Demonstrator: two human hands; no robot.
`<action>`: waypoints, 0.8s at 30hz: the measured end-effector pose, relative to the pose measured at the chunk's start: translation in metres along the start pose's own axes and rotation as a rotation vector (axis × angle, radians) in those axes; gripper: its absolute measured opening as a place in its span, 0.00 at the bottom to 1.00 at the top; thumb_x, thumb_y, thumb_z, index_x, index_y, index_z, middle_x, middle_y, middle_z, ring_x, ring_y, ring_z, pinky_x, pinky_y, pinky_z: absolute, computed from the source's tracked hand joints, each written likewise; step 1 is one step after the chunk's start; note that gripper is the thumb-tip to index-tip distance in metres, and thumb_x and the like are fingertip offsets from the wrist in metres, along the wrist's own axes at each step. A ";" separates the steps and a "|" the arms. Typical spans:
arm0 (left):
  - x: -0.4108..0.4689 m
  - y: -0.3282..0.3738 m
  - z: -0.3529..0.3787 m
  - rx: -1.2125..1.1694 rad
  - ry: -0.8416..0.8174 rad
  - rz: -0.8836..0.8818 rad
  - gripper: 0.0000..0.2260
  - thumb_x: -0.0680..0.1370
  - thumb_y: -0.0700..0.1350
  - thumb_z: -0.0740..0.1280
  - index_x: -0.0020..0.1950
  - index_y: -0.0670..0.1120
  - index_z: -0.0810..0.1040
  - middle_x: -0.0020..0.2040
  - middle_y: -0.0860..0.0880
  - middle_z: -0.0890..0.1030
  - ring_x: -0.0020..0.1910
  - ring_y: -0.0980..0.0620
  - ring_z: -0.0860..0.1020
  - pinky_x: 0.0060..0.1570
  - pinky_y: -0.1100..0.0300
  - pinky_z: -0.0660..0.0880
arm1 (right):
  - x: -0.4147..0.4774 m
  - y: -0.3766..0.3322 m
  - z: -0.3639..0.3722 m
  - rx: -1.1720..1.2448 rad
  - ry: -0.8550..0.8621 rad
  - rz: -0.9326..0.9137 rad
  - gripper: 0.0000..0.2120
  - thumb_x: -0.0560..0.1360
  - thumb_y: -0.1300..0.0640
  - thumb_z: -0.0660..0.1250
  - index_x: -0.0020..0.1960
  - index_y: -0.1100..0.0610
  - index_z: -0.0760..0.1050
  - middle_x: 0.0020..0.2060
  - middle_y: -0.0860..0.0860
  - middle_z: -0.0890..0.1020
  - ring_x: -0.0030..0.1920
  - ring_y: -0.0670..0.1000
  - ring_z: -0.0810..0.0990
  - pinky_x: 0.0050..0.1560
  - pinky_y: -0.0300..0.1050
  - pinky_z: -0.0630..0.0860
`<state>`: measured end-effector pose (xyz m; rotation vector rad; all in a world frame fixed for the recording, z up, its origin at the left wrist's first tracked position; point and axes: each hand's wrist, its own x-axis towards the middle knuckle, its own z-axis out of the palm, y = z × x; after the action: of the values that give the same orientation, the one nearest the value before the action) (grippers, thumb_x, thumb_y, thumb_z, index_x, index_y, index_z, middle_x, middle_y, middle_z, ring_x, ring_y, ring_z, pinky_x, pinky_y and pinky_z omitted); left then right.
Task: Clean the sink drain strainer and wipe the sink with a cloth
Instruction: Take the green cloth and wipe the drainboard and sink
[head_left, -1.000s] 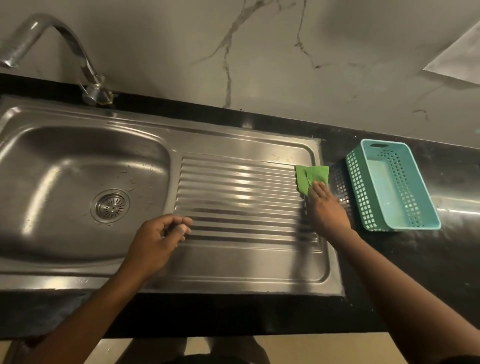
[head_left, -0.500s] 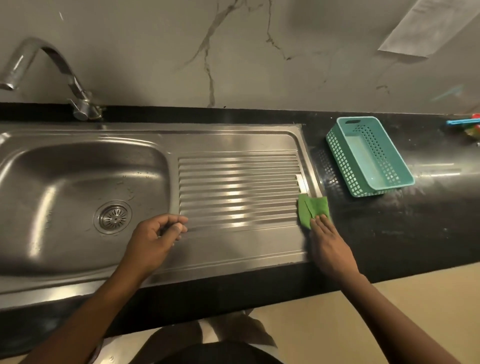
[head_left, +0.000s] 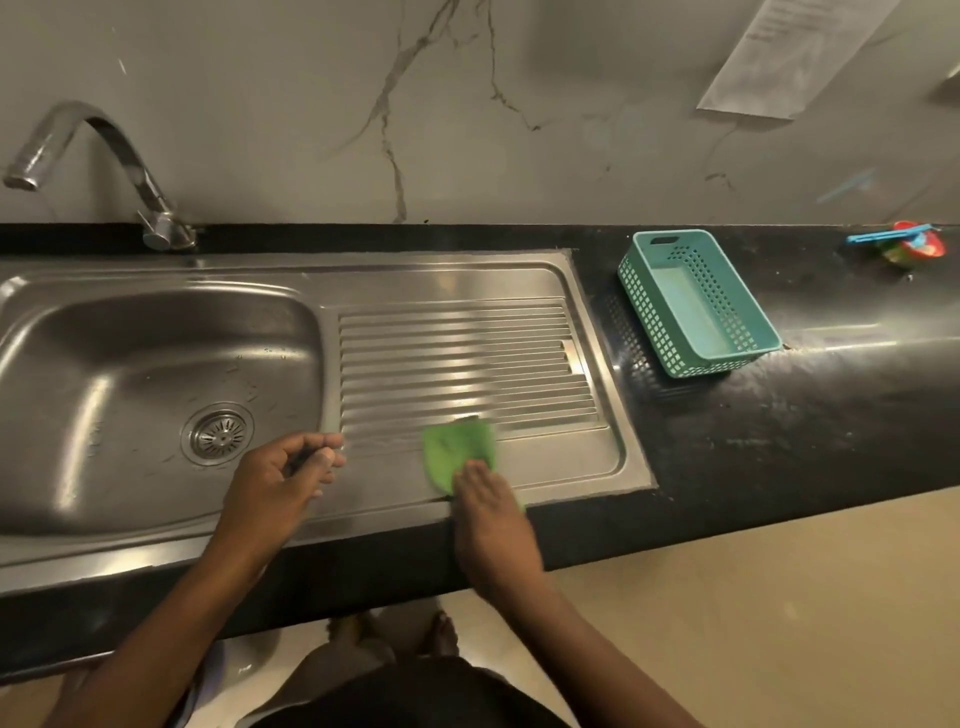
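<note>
A steel sink (head_left: 156, 364) with a ribbed drainboard (head_left: 457, 353) is set in a black counter. The round drain strainer (head_left: 218, 433) sits in the basin floor. My right hand (head_left: 493, 514) presses flat on a green cloth (head_left: 454, 449) at the drainboard's near edge. My left hand (head_left: 280, 483) rests with curled fingers on the ridge between basin and drainboard, just right of the strainer, holding nothing that I can see.
A curved tap (head_left: 104, 171) stands at the back left. A teal plastic basket (head_left: 696, 306) sits on the black counter (head_left: 779, 415) to the right of the sink. A red and blue item (head_left: 909, 244) lies at the far right. A marbled wall runs behind.
My right hand has dragged the green cloth from the drainboard's far right corner down to its near edge and leftward. The left hand has stayed put.
</note>
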<state>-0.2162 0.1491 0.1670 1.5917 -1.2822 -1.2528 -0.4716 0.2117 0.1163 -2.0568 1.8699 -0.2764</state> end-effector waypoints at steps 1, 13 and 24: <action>-0.002 0.001 0.001 0.001 0.002 0.003 0.09 0.83 0.40 0.68 0.57 0.52 0.86 0.48 0.49 0.89 0.47 0.51 0.86 0.44 0.59 0.80 | 0.004 -0.016 0.008 0.024 -0.025 -0.058 0.22 0.81 0.60 0.63 0.74 0.62 0.73 0.74 0.61 0.74 0.78 0.59 0.68 0.81 0.53 0.60; -0.033 0.001 -0.012 0.031 0.088 0.016 0.11 0.83 0.41 0.67 0.54 0.56 0.85 0.49 0.53 0.88 0.47 0.51 0.85 0.46 0.55 0.80 | 0.004 0.106 -0.073 -0.207 -0.157 -0.083 0.23 0.77 0.60 0.66 0.71 0.47 0.77 0.72 0.43 0.77 0.76 0.48 0.70 0.82 0.55 0.52; -0.038 -0.020 -0.048 -0.031 0.170 -0.046 0.14 0.83 0.41 0.68 0.51 0.61 0.86 0.47 0.53 0.88 0.44 0.55 0.85 0.44 0.56 0.80 | -0.002 0.058 -0.041 0.050 0.030 0.098 0.14 0.76 0.70 0.66 0.55 0.57 0.83 0.58 0.55 0.84 0.65 0.57 0.80 0.69 0.53 0.76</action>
<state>-0.1656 0.1892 0.1699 1.6756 -1.1207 -1.1337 -0.5409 0.2044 0.1322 -1.9316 1.9542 -0.3273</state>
